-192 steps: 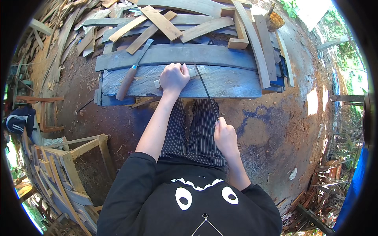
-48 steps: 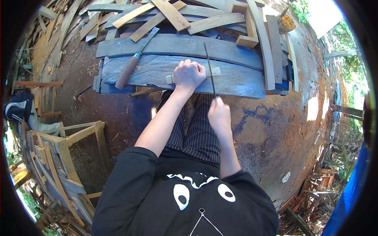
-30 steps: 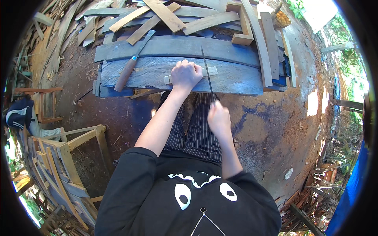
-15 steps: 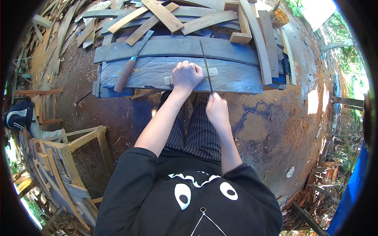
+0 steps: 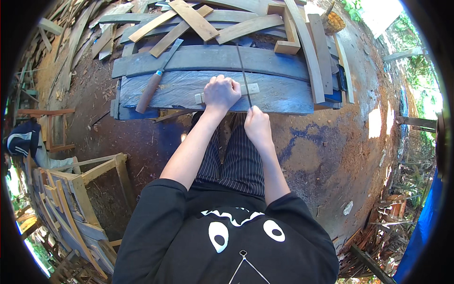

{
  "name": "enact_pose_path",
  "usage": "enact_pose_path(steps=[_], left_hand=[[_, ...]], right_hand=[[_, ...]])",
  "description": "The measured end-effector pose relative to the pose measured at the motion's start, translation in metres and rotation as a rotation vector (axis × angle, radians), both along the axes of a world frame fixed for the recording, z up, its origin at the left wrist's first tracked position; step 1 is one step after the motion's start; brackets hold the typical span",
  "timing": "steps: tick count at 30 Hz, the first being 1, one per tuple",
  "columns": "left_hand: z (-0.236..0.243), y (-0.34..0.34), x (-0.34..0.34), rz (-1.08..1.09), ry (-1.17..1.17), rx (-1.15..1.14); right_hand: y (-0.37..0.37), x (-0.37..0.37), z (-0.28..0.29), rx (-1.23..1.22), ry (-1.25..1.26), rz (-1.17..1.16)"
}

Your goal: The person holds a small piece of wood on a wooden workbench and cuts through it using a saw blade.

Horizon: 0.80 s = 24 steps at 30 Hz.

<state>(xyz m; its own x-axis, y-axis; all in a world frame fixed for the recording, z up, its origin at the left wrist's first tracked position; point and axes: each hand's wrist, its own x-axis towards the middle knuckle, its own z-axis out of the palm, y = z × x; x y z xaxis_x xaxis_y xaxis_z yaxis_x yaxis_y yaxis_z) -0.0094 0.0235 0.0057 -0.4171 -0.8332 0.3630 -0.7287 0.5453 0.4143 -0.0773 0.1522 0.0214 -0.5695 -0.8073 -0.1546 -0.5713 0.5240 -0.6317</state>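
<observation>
A pale wooden strip (image 5: pixel 252 88) lay on the table (image 5: pixel 288 97) under the left hand (image 5: pixel 222 93), its middle hidden, with an end showing to either side of the fingers. Those fingers were curled closed over it, their tips out of sight. The right hand (image 5: pixel 258 127) was clenched around the near end of a thin dark blade (image 5: pixel 243 69), its fingers covering any handle. The blade crossed the strip just right of the left fingers; whether it bit into the wood was impossible to tell. Left of those fingers lay a chisel (image 5: pixel 150 91). Beyond both hands, overlapping planks (image 5: pixel 194 21) partly hid one another, the farthest cut off. Far left of the fingers, a dark striped shape (image 5: pixel 23 140) was hard to identify.
</observation>
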Motion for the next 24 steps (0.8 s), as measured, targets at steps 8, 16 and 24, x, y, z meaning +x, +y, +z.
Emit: enact_pose_path(steps=[8,16,24], left_hand=[[-0.005,-0.003,0.005,0.062,-0.010,0.014],[-0.002,-0.003,0.003,-0.018,0.016,-0.004],[-0.002,-0.006,0.007,0.120,-0.004,0.011]], right_hand=[[0.096,0.030,0.025,0.122,-0.073,-0.009],[-0.004,0.004,0.000,-0.025,0.006,-0.031],[0.074,0.023,0.020,0.091,-0.046,0.019]])
